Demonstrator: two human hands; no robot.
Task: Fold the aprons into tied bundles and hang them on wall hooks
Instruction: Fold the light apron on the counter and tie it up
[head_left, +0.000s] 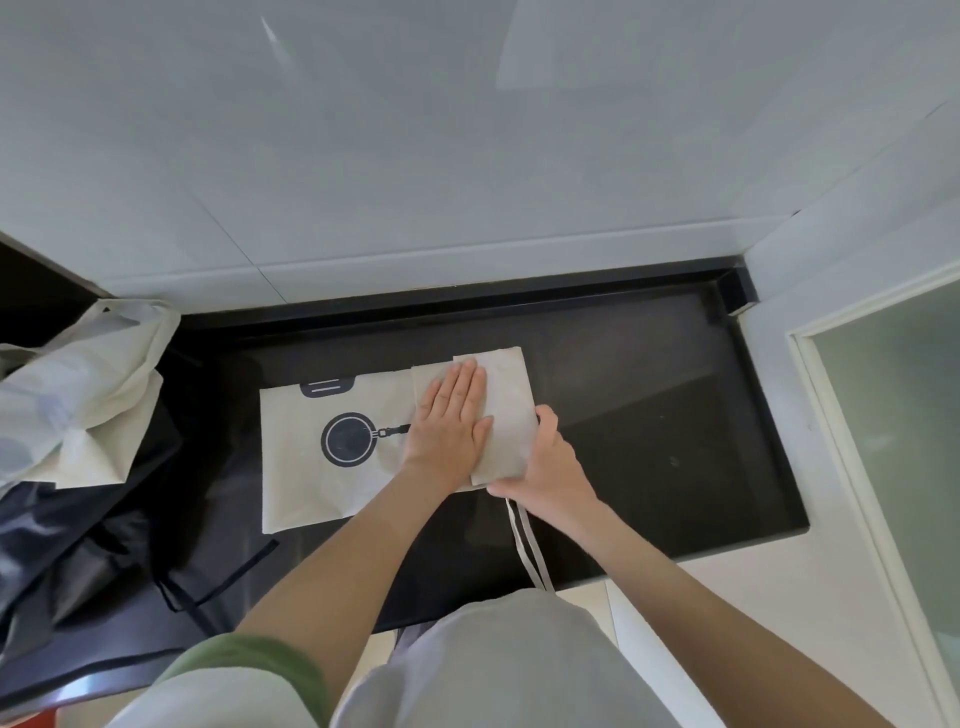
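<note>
Cream cloth is being pressed by the straight, joined fingers (467, 384) of the left hand (452, 421); the right hand (545, 462) is curling round the fold's edge. This cream pan-printed fabric apron (311, 467) is lying on a glossy black stone countertop (675, 415).

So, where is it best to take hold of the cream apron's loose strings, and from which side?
Pinch the strings on their bare stretch over the counter, coming from the front edge. Both tapes lie together there; higher up, the right hand gripping the cream apron covers them.
</note>
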